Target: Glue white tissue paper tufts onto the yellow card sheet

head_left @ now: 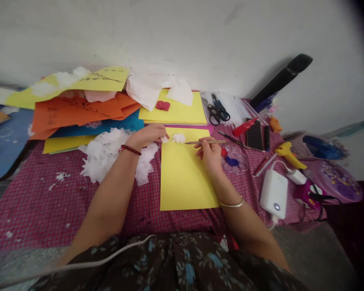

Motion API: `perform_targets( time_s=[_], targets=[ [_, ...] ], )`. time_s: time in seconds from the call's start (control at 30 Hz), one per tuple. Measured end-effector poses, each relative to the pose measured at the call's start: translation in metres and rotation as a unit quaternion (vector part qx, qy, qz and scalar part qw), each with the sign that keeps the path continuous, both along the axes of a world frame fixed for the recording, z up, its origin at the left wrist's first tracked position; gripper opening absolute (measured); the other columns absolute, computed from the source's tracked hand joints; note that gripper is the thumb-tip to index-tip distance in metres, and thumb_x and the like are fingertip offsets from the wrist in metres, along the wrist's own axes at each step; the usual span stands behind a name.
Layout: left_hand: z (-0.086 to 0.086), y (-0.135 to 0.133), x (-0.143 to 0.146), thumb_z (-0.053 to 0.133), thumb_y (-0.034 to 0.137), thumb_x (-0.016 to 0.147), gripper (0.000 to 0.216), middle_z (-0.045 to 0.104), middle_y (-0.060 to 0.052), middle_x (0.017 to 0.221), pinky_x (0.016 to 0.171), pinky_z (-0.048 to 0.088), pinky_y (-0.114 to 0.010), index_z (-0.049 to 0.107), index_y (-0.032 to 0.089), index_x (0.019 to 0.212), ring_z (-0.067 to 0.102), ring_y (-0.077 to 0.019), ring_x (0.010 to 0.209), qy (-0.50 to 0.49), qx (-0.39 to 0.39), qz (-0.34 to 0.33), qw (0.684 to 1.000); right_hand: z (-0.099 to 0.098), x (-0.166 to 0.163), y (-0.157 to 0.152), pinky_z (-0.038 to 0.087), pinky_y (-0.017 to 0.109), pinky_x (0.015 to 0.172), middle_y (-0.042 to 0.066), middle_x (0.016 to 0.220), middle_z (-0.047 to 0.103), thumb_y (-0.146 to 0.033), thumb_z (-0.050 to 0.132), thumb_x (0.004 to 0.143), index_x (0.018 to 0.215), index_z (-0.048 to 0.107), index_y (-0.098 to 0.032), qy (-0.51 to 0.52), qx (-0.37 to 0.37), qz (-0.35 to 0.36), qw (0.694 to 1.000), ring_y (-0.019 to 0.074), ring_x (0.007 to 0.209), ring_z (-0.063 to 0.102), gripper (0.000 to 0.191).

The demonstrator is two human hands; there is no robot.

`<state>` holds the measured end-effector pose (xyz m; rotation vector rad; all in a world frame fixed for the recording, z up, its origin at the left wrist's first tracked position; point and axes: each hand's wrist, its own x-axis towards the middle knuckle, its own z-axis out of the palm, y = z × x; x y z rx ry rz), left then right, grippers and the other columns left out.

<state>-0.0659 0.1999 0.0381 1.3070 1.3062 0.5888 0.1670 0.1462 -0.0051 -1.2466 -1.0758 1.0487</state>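
White tissue scrap (164, 139): your left hand (148, 135) is pinching it at the top edge of the yellow sheet (185, 178). Your right hand (210, 153) is gripping a thin brush (206, 142), its tip pointing at a tissue tuft (178, 138). Scissors (217, 109) are lying beyond; markings on the orange paper (79, 111) are too small to read.

A plain whitish wall (182, 36) runs behind the table (6, 264), faintly smudged and evenly lit by soft light. A red checked cloth (33, 210) covers the tabletop. Past its right edge everything sinks into dark shadow.
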Motion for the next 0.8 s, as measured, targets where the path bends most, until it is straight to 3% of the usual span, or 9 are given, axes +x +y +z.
perform_targets(
  time_s=[0.2, 0.43, 0.63, 0.8],
  targets=[
    [0.003, -0.001, 0.002, 0.054, 0.021, 0.068, 0.007, 0.069, -0.007, 0.083, 0.051, 0.038, -0.018, 0.058, 0.015, 0.068, 0.052, -0.0099, 0.062, 0.026, 0.009, -0.002, 1.0, -0.003, -0.004, 0.007, 0.031, 0.017, 0.031, -0.003, 0.065, 0.066, -0.045, 0.06, 0.083, 0.086, 0.057, -0.019, 0.002, 0.0, 0.012, 1.0, 0.0057, 0.038, 0.052, 0.026],
    [-0.003, 0.001, -0.001, 0.054, 0.021, 0.067, 0.01, 0.066, -0.005, 0.075, 0.053, 0.037, -0.021, 0.062, 0.015, 0.067, 0.051, -0.0102, 0.06, 0.035, 0.033, -0.01, 0.999, 0.002, -0.002, 0.003, 0.034, 0.017, 0.035, -0.002, 0.064, 0.065, -0.045, 0.061, 0.083, 0.084, 0.057, -0.019, 0.015, 0.022, -0.012, 1.0, 0.0066, 0.042, 0.054, 0.026],
    [-0.004, 0.002, 0.0, 0.055, 0.021, 0.068, 0.01, 0.059, -0.002, 0.067, 0.052, 0.034, -0.023, 0.063, 0.016, 0.067, 0.045, -0.0098, 0.055, 0.057, 0.036, -0.009, 0.998, -0.007, -0.001, 0.003, 0.038, 0.017, 0.038, -0.004, 0.067, 0.064, -0.04, 0.055, 0.089, 0.087, 0.057, -0.019, -0.03, 0.028, 0.023, 0.999, 0.0053, 0.042, 0.053, 0.021],
    [-0.005, 0.003, 0.001, 0.056, 0.021, 0.067, 0.007, 0.063, -0.004, 0.072, 0.054, 0.037, -0.025, 0.062, 0.017, 0.066, 0.05, -0.0114, 0.057, 0.058, 0.04, -0.011, 0.997, -0.012, -0.001, 0.006, 0.041, 0.018, 0.04, -0.003, 0.071, 0.064, -0.04, 0.055, 0.09, 0.088, 0.059, -0.02, -0.065, 0.054, 0.021, 0.996, 0.0057, 0.044, 0.053, 0.021]
  ],
)
